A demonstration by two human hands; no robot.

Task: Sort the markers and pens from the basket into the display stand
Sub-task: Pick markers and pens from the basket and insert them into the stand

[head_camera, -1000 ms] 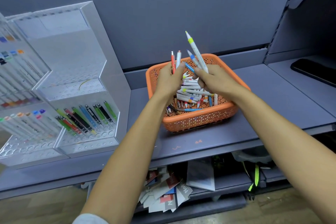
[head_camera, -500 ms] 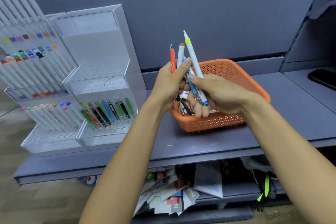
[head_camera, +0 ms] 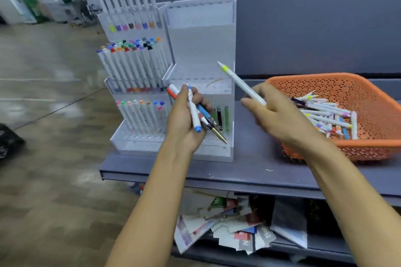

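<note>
My left hand point(head_camera: 183, 121) grips a bundle of pens and markers point(head_camera: 198, 116) in front of the white display stand point(head_camera: 199, 50); the bundle includes a white marker with a blue end, a blue pen, an orange one and a gold-tipped one. My right hand point(head_camera: 275, 112) holds a single white marker with a yellow band point(head_camera: 238, 81), its tip pointing up-left toward the stand. The orange basket point(head_camera: 368, 147) sits to the right on the grey shelf and holds several more markers point(head_camera: 329, 112). The stand's left section point(head_camera: 134, 67) is packed with white markers.
The stand and basket rest on a grey shelf point(head_camera: 249, 169) against a dark blue wall. A lower shelf holds a heap of loose papers point(head_camera: 227, 227). Bare floor lies to the left, with a dark object point(head_camera: 8, 143) at the left edge.
Both hands left the basket and moved left toward the stand. The bundle is now in my left hand, while my right hand keeps only the yellow-banded marker. The view swung left.
</note>
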